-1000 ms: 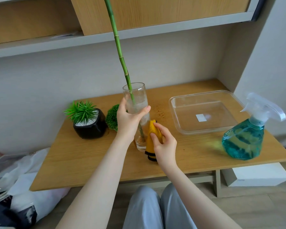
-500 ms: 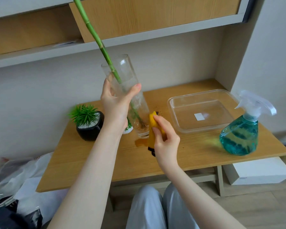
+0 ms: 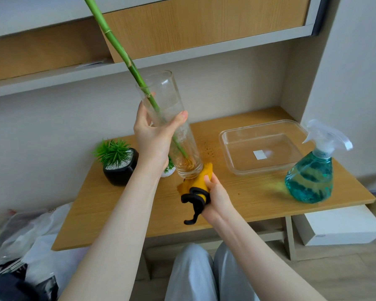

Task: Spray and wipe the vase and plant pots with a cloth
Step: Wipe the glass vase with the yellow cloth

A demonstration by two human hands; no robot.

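My left hand (image 3: 155,135) grips a tall clear glass vase (image 3: 183,137) around its middle and holds it tilted in the air above the table, mouth leaning to the upper left. A long green bamboo stalk (image 3: 115,47) stands in it. My right hand (image 3: 216,195) holds a yellow cloth with a black edge (image 3: 201,183) pressed against the vase's bottom right. A black pot with a spiky green plant (image 3: 119,165) sits on the table to the left. A small white pot (image 3: 168,170) shows partly behind my left wrist. The teal spray bottle (image 3: 310,174) stands at the right.
A clear plastic tray (image 3: 230,157) lies on the wooden table (image 3: 248,203) at the back right. Shelves and a cabinet hang overhead, near the stalk. A white box (image 3: 339,227) sits under the table's right end. Bags lie on the floor at the left.
My left hand has lifted the vase off the table and tilted it leftward. My right hand has followed with the cloth to the vase's base.
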